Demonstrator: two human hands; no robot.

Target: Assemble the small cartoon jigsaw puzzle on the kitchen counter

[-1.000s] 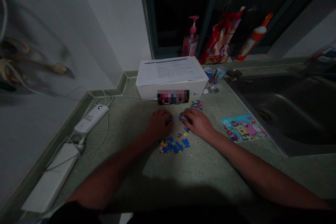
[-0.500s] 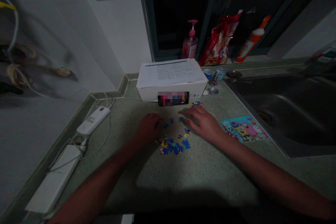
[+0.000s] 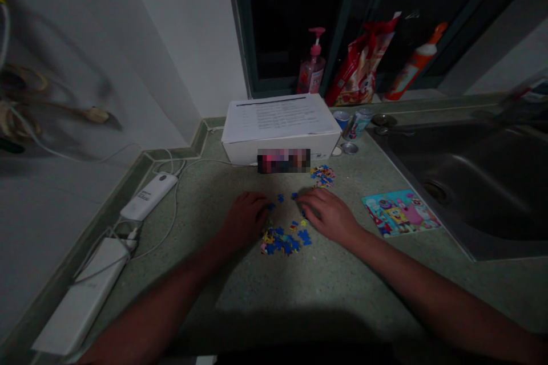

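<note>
Small jigsaw pieces, mostly blue and yellow, lie in a loose pile (image 3: 280,240) on the counter between my hands. My left hand (image 3: 246,218) rests at the pile's upper left, fingers loosely apart and curved down, the tips by a blue puzzle piece (image 3: 271,206). Across from it, my right hand (image 3: 329,214) is open too, its fingertips beside another blue piece (image 3: 294,196) and its thumb near a yellow piece (image 3: 303,222). One more loose piece (image 3: 281,198) sits between the hands. Beyond my right hand is a second heap of pieces (image 3: 324,174).
A cartoon picture card (image 3: 400,212) lies right, beside the metal sink (image 3: 479,182). At the back, a phone with a blurred screen (image 3: 283,161) leans on a white box (image 3: 280,120). Cans (image 3: 358,124) stand beside it. A power strip (image 3: 85,293) and cables run along the left.
My right hand has drawn back slightly toward me, uncovering more of the far heap. My left hand has shifted a little right and nearer the pile. The view has tilted slightly.
</note>
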